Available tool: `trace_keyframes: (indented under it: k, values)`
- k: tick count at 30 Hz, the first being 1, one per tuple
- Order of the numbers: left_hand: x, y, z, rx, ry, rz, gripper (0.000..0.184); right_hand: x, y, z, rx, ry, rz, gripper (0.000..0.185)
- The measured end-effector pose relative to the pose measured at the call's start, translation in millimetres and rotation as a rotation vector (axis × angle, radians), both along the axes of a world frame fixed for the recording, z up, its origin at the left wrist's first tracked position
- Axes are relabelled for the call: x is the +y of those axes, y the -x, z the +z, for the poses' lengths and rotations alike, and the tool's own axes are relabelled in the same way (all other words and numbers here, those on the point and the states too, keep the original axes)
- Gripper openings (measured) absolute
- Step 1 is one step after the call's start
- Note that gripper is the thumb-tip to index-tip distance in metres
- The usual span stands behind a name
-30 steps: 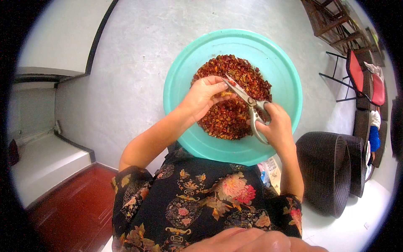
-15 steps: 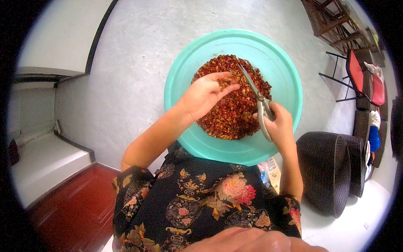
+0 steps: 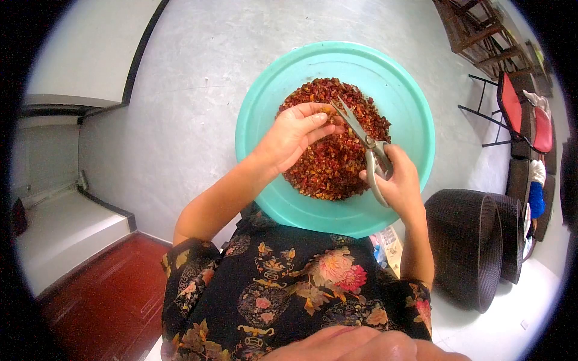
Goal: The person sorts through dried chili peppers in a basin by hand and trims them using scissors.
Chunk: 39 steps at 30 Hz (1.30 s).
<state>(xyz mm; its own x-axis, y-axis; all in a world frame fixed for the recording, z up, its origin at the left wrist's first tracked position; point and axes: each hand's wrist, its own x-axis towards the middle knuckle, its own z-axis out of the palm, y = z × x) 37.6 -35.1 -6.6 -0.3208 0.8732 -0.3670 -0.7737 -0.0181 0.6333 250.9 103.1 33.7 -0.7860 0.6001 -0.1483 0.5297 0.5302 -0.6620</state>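
A turquoise basin (image 3: 403,114) holds a heap of chopped, dark red and orange dried chilli pieces (image 3: 334,165). Over the heap's upper left, my left hand (image 3: 298,132) has its thumb and forefinger pinched together; whatever lies between them is too small to make out. My right hand (image 3: 398,180) grips a pair of scissors (image 3: 356,125) by the light grey handles, above the heap's right side. Their metal blades stand slightly apart and point up and left, with the tips close beside my left fingertips.
Dark woven baskets (image 3: 460,246) stand to the right of the basin. Beyond them are a red folding chair (image 3: 512,108) and a wooden rack (image 3: 481,33). Printed paper (image 3: 390,249) shows beneath the basin's near edge. A white step (image 3: 72,231) lies at left.
My left thumb has closed toward the forefinger. The scissors have shifted slightly left, their blades have parted a little, and the tips are now nearer my left fingers.
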Motion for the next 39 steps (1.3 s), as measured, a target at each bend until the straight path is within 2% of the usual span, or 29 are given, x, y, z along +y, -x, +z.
trace_keyframes:
  k: [6, 8, 14, 17, 23, 29, 32, 39]
  values:
    - [1, -4, -3, -0.001, 0.003, 0.054, 0.025, 0, 1, 2, -0.005, -0.053, 0.104, 0.065]
    - [2, -6, -4, 0.021, 0.083, 0.069, 0.024, -2, 3, 1, 0.020, -0.150, 0.142, 0.064]
    - [2, -7, -11, -0.021, 0.064, 0.028, 0.022, -4, 2, -5, 0.017, -0.296, 0.128, 0.054]
    - [2, -6, -9, -0.003, 0.043, -0.073, 0.022, -6, 2, -5, -0.037, -0.258, 0.114, 0.047]
    - [1, -2, -12, 0.035, 0.060, -0.129, 0.022, -5, 1, -4, -0.027, -0.212, 0.097, 0.036]
    - [1, -1, -11, 0.125, 0.058, -0.080, 0.022, -4, -1, -4, -0.012, -0.191, 0.095, 0.033]
    - [-1, 1, -6, 0.046, 0.012, -0.054, 0.022, -5, -1, -6, 0.016, -0.179, 0.073, 0.032]
    - [0, 2, -14, 0.096, 0.048, -0.059, 0.019, -5, -2, -5, 0.002, -0.188, 0.078, 0.030]
